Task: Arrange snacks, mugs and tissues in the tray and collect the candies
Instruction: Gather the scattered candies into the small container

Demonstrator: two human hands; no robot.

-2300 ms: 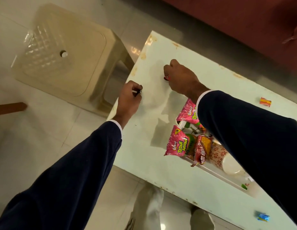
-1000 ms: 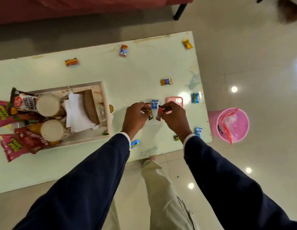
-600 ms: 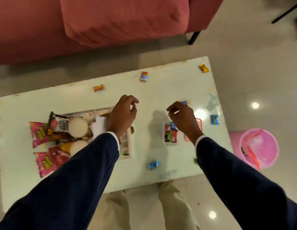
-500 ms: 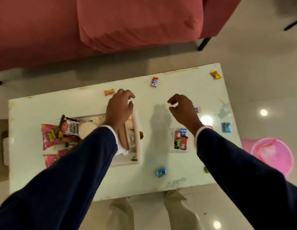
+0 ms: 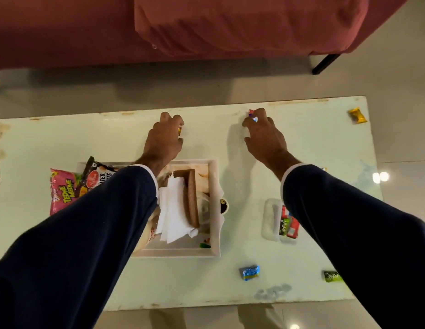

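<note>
Both hands reach to the table's far edge. My left hand point(image 5: 164, 138) curls over an orange-yellow candy point(image 5: 179, 131), of which only a sliver shows. My right hand point(image 5: 263, 136) pinches a red-and-blue candy point(image 5: 252, 115) at its fingertips. The white tray point(image 5: 214, 186) holds white tissues point(image 5: 174, 210), a brown holder point(image 5: 191, 198), a patterned mug point(image 5: 151, 231), a peanut pack point(image 5: 97, 178) and a pink snack pack point(image 5: 63, 191). A small clear container point(image 5: 269, 218) right of the tray holds several candies point(image 5: 287, 224).
Loose candies lie on the pale green table point(image 5: 313, 143): yellow point(image 5: 357, 115) at the far right corner, blue point(image 5: 249, 272) and green point(image 5: 332, 276) near the front edge. A red sofa point(image 5: 206, 27) stands beyond the table.
Both hands have moved from the container and tray to the far edge of the table. Each has closed on a candy that lay there.
</note>
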